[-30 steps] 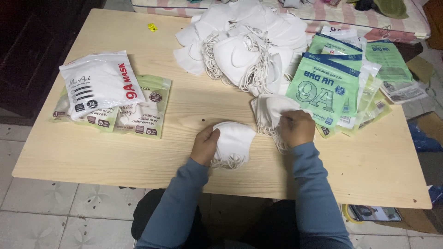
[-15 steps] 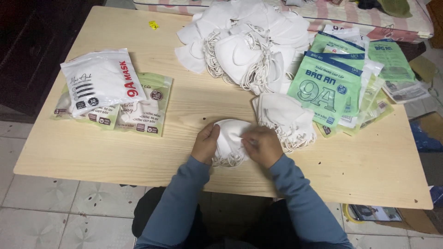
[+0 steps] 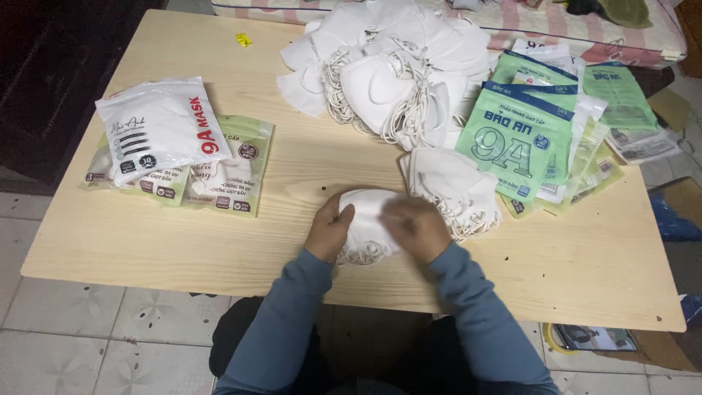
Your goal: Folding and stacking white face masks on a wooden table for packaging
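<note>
Grip: both hands are closed on one small stack of white masks [image 3: 365,219] at the near edge of the desk [image 3: 183,241]. The left hand [image 3: 330,230] clamps the stack's left end, thumb on top; the right hand [image 3: 418,228] covers its right side, blurred, so the finger positions there cannot be read. Elastic loops spill out under the stack toward the person.

Surroundings, largest first:
- Pale wooden desk, carrying everything.
- Big loose heap of white masks [image 3: 395,66] at the far middle, cords tangled through it.
- Fan of green printed pouches [image 3: 523,139] at the right, overlapping, some hanging close to the desk's right side.
- Filled packs at the left: a white pouch [image 3: 157,128] lying on top of green-edged pouches [image 3: 234,172].
- A second small mask pile [image 3: 450,186] just beside the right hand, touching the green fan.
- A small yellow scrap [image 3: 244,39] at the far edge.

Risks, as judged from this layout:
- The held stack sits near the desk's front edge — a loosened grip could let masks slide off onto the tiled floor [image 3: 88,329].
- Dangling loops may snag on fingers or on the neighbouring pile and drag it along.
- A sleeve sweeping right could shove the overlapping pouches — they look easy to shift.
</note>
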